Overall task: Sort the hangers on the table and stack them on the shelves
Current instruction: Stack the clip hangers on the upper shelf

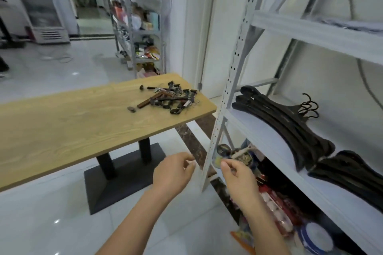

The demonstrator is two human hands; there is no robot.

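Note:
A tangled pile of clip hangers [172, 99], brown wood and black with metal clips, lies near the far right corner of the wooden table [68, 130]. Two stacks of black hangers lie on the middle board of the grey shelf [267, 145]: a tall stack [284, 124] with its hooks toward the wall, and a second stack [352, 174] to its right. My left hand [174, 172] and my right hand [238, 178] hang in front of the shelf's corner post, fingers loosely curled, holding nothing. Both hands are well short of the pile on the table.
The shelf's perforated corner post [223, 97] stands between my hands. Jars and packaged goods [269, 198] fill the bottom shelf. The table's black pedestal base [122, 174] sits on the glossy white floor. A second cluttered rack [141, 23] stands behind the table.

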